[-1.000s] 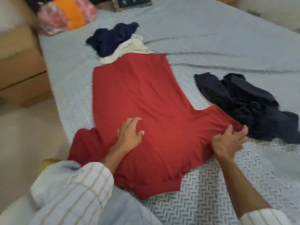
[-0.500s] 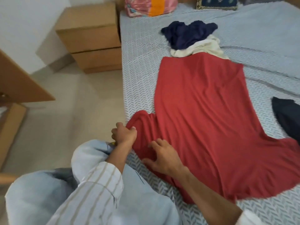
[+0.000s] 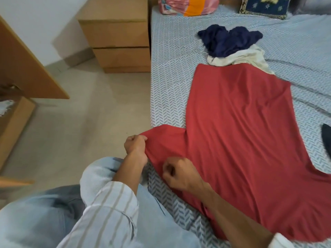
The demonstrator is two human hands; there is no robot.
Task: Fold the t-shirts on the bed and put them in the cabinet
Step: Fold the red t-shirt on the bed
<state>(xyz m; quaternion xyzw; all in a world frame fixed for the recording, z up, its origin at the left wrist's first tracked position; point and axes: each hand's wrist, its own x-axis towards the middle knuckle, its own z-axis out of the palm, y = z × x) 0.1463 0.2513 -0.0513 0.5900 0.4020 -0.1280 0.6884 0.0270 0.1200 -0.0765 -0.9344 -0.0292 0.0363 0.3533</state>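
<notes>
A red t-shirt (image 3: 241, 133) lies spread flat on the bed (image 3: 172, 72), its left sleeve hanging over the near left edge. My left hand (image 3: 135, 145) pinches the outer end of that sleeve. My right hand (image 3: 179, 173) grips the red cloth at the sleeve's base, near the shoulder. A navy t-shirt (image 3: 227, 41) lies crumpled on a cream garment (image 3: 247, 59) beyond the red shirt's hem. A dark garment (image 3: 326, 136) shows at the right edge, mostly cut off.
A wooden two-drawer nightstand (image 3: 118, 36) stands left of the bed. An open wooden cabinet door (image 3: 26, 68) juts in at the left over the tiled floor (image 3: 89, 108). Pillows (image 3: 188, 5) lie at the bed's head. My knee in pale jeans (image 3: 100, 174) is beside the bed edge.
Both hands left the shirt's middle and right sleeve, moved to the left sleeve, and now grip it. My view swung left, showing the floor and cabinet door.
</notes>
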